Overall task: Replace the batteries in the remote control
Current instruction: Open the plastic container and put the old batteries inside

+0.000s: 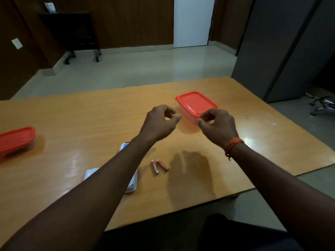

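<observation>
The left hand (161,122) hangs above the wooden table (72,115), fingers curled in, thumb and forefinger nearly meeting with nothing visible between them. The right hand (217,125) (an orange thread (233,144) round its wrist) curls its fingers at the near corner of the red-lidded plastic container (194,102); whether it grips the lid I cannot tell. The white remote control (132,183) lies under the left forearm, two red batteries (155,167) just beside it

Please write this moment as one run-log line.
left hand: curled, empty | right hand: at red-lidded box corner, contact unclear | two batteries: on table | remote: partly under left forearm
</observation>
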